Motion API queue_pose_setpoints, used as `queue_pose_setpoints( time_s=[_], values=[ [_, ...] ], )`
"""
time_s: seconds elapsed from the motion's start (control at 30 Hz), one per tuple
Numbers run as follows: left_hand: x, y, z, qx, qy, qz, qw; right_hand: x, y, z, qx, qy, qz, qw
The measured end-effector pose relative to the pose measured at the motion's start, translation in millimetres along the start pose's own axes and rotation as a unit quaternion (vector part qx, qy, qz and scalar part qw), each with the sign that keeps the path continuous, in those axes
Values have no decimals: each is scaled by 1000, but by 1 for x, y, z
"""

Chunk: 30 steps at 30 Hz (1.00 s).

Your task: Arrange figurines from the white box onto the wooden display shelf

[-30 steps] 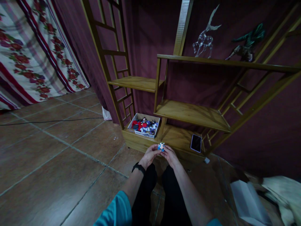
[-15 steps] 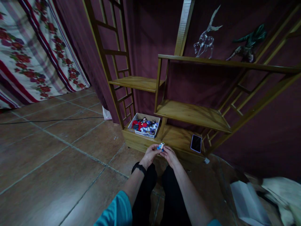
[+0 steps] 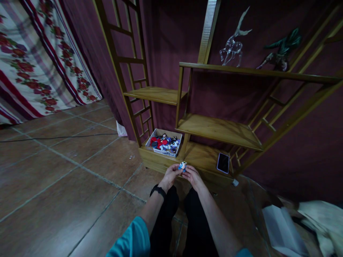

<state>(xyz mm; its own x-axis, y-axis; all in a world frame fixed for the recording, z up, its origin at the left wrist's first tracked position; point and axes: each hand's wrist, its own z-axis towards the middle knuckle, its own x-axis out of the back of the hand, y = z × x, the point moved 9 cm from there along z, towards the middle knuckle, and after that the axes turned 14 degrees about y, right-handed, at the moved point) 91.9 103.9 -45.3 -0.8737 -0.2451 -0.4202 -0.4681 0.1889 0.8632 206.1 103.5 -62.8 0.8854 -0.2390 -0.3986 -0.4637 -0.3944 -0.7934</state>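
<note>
Before a wooden shelf unit (image 3: pixel 219 130), my left hand (image 3: pixel 170 176) and right hand (image 3: pixel 193 175) are holding a small toy figure (image 3: pixel 182 166).

The brown tiled floor (image 3: pixel 66 200) is spreading around me, and the unit is rising from it in front of a maroon curtain (image 3: pixel 163 46). A clear deer ornament (image 3: pixel 232 48) is standing on the upper shelf. Lower down, an open box (image 3: pixel 164 152) is sitting on the left of the base, holding a jumble of red, black, purple and white pieces (image 3: pixel 164 142). My hands are meeting near the base's front edge, and a phone (image 3: pixel 223 162) is lying farther right on that base. A black wristband (image 3: pixel 158 191) is circling my left wrist. Fingers of both hands are pinching the blue and white figure from either side, near the box but apart from it.
</note>
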Motion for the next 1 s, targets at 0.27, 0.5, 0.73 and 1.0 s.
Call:
queue_pose_setpoints(
  time_s=[0.27,0.5,0.73,1.0],
  values=[
    [1,-5,2,25,-13,-17,999,3,1,4,10,3,0,1000],
    [0,-4,0,44,-17,-24,999,3,2,6,15,3,-1,1000],
    [0,-5,-2,62,-6,-30,998,3,1,6,15,11,-1,1000],
    [2,-5,-1,57,1,-28,998,4,0,4,17,12,5,1000]
  ],
)
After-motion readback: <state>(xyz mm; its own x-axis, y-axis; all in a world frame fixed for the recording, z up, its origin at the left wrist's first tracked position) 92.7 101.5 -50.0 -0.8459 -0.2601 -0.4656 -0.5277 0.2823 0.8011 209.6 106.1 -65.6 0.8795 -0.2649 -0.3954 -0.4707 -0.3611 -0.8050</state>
